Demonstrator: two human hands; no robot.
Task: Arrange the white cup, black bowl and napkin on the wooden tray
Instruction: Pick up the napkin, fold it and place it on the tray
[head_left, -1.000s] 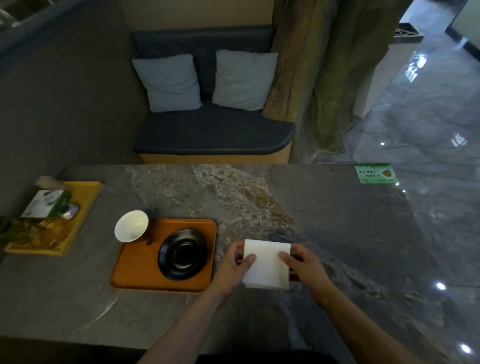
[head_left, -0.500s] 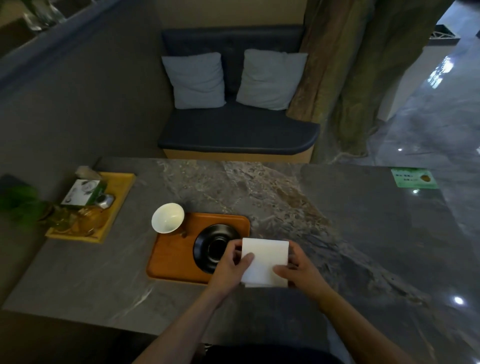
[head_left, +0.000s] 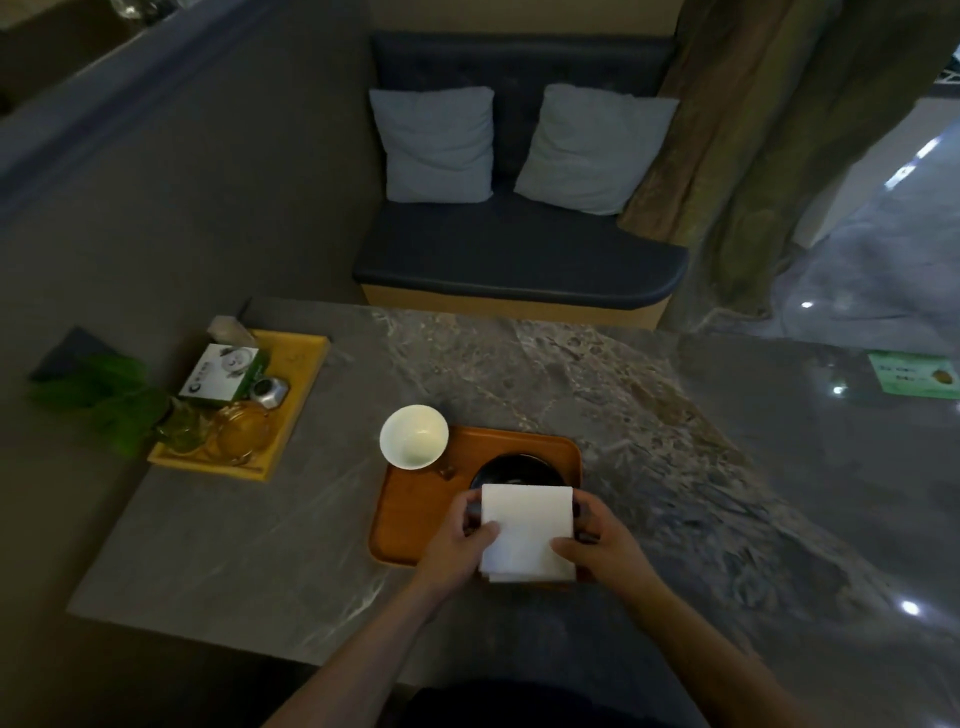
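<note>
Step in hand: setting the napkin (head_left: 527, 532) down on the wooden tray (head_left: 415, 514), which lies on the stone table (head_left: 649, 467).
Left hand (head_left: 457, 545): pinches the napkin's left edge, thumb on top, fingers curled under.
Right hand (head_left: 602, 545): pinches the right edge the same way.
Napkin: folded, held flat over the tray's near right part, covering the near side of the black bowl (head_left: 514, 470).
White cup (head_left: 414, 436): at the tray's far left corner; in this dim view it seems to overhang the rim.
Doing it well: the bare wood lies left of the bowl, so a lower there keeps the folds square and the bowl clear.
Risk: letting go of one side early would likely open the fold.
</note>
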